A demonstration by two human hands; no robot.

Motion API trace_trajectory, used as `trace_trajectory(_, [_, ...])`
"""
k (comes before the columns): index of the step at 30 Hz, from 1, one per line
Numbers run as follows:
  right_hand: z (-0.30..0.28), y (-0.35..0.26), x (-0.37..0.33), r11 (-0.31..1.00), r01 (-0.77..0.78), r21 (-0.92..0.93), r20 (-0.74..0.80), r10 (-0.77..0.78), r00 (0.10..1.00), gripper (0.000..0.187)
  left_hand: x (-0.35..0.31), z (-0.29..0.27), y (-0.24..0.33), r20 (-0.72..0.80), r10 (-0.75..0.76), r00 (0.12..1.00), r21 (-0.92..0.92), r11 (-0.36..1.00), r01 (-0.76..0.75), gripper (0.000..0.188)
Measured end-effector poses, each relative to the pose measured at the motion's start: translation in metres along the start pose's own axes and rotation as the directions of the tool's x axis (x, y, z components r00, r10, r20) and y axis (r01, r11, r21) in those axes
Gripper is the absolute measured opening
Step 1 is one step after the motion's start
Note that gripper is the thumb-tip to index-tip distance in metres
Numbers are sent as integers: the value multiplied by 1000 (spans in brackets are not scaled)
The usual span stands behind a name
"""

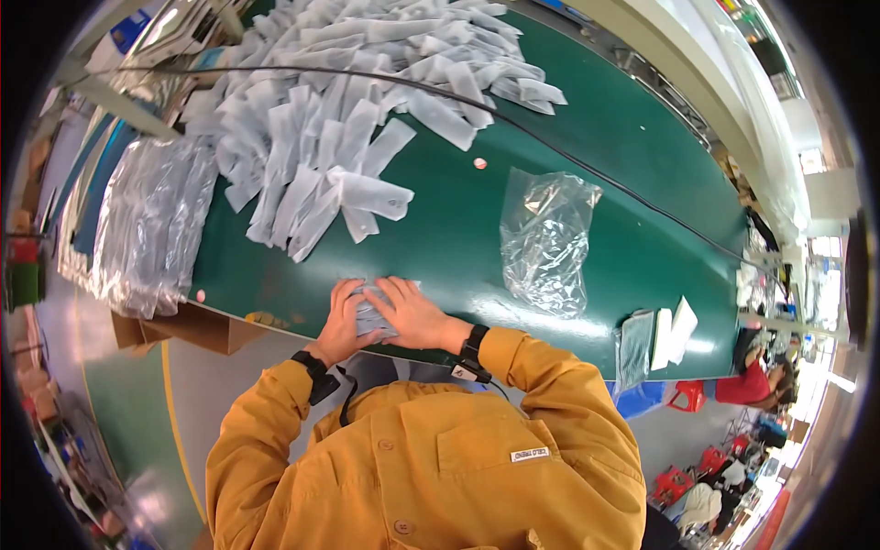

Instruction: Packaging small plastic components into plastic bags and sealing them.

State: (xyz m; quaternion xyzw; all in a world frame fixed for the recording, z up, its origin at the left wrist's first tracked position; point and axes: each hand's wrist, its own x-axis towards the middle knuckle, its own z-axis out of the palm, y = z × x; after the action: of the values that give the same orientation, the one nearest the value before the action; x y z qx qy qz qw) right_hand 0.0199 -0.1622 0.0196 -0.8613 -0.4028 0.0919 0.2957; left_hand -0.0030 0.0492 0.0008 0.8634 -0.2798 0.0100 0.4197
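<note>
from where i stand, the grey translucent packet point(370, 319) is right at the near edge of the green table point(440, 229), just in front of the wearer's body, with both hands on it. it could be one sleeve or a few together; too much is covered to count.

the left hand point(341, 321) sits along its left side, fingers pointing away from the body. the right hand point(411, 317) comes in from the other side, its fingers spread across the top. i can't tell whether either one is pinching or only pressing, since the palms and thumbs hide the underside.

to my mind this looks like flattening or squaring up, and it wants an even touch: the left steadying one long edge, the right smoothing from the middle outward so no air or crease stays in. thin plastic like this probably slides easily, so a light, flat hand should serve better than a hard squeeze. i'd also work a little farther in from the edge.

the loose pile point(302, 46) lies beyond the hands, its nearest sleeves well short of the fingertips, and the clear bag point(545, 247) rests off to the right, untouched.
</note>
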Motion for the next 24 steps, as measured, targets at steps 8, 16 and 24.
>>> trace_trajectory(8, [5, 2, -19, 990, -121, -65, -110, 114, 987, 89, 25, 27, -14, -6, 22, 1000, -93, 995, -22, 40])
trace_trajectory(16, [-60, -23, -178, 826, -559, 76, -279, 556, 783, 93, 109, 82, 68, 73, 51, 996, -248, 968, -31, 33])
trace_trajectory(24, [-50, -23, -267, 545, -811, 213, -525, 764, 376, 89, 173, 158, 118, 172, 224, 959, -33, 975, -221, 22])
